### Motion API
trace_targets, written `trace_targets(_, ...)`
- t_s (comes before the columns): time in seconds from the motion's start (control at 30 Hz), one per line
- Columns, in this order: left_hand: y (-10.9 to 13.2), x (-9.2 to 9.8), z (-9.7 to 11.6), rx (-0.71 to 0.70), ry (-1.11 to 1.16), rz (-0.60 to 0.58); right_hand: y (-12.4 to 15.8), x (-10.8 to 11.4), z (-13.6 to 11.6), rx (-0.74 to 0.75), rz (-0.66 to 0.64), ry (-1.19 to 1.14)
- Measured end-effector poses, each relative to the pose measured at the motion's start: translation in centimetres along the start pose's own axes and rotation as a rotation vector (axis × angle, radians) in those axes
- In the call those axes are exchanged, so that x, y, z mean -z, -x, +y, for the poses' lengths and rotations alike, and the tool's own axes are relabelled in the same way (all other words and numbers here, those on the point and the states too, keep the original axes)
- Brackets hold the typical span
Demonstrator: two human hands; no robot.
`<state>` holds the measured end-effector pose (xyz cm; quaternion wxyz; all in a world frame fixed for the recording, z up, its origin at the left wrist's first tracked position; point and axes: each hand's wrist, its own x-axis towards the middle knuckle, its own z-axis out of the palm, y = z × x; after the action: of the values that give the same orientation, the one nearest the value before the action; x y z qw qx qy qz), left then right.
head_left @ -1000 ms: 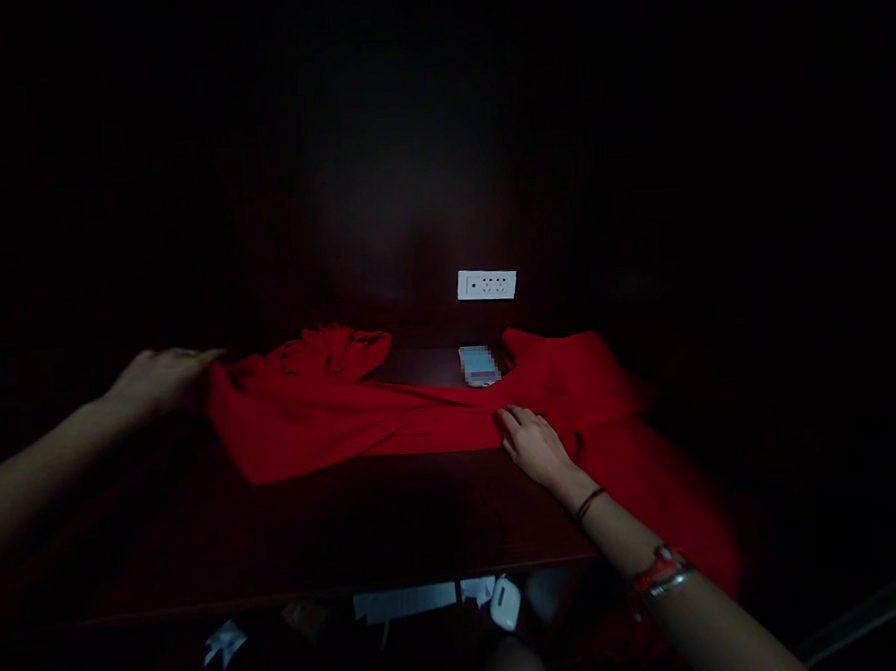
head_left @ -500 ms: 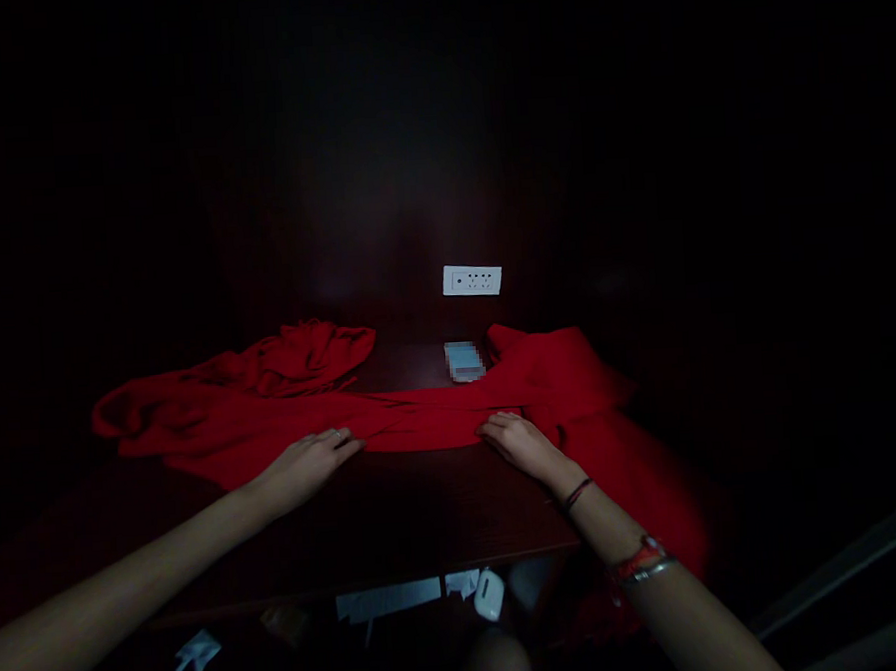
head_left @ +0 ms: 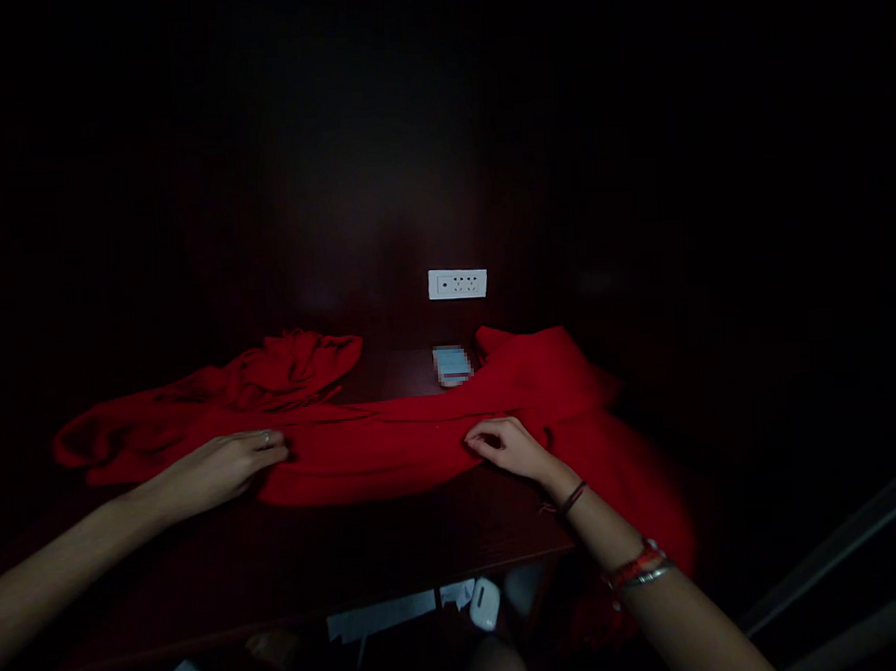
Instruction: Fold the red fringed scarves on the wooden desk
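A large red cloth point(head_left: 394, 443) lies spread across a dark wooden table point(head_left: 339, 551), with one end hanging off the right edge. My left hand point(head_left: 219, 468) lies on the cloth's near left part, fingers curled into the fabric. My right hand point(head_left: 503, 445) pinches the cloth's near edge at the middle right. Bracelets sit on my right wrist.
A white wall socket point(head_left: 457, 283) is on the dark panel behind the table. A small pale, blurred object point(head_left: 451, 364) rests at the table's back, between folds of cloth. White scraps and a small white thing point(head_left: 483, 604) lie on the floor below the table edge.
My left hand left the cloth's far left end, came to the near edge, then slid left along it. The cloth now reaches further left and its near fold bulges toward me.
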<state>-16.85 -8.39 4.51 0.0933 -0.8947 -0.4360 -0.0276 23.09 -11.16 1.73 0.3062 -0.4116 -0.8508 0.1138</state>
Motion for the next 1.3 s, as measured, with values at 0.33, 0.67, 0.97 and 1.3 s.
trace_targets(0.33, -0.6, -0.4, 6.9, 0.042, -0.133, 0.172, 0.5, 3.5, 1.0, -0.248, 0.756, 0.262)
trace_targets(0.67, -7.2, -2.3, 14.5, -0.248, 0.125, 0.087, 3.9, 6.3, 1.3, -0.204, 0.075, 0.723)
trace_targets(0.97, -11.2, 0.0, 12.6, -0.129, 0.096, 0.175, 5.3, 7.6, 1.9, -0.185, 0.017, 0.884)
trace_targets(1.3, -13.9, -2.0, 9.2, 0.104, 0.056, 0.098, 1.8, 6.5, 1.6, -0.145, -0.034, 1.006)
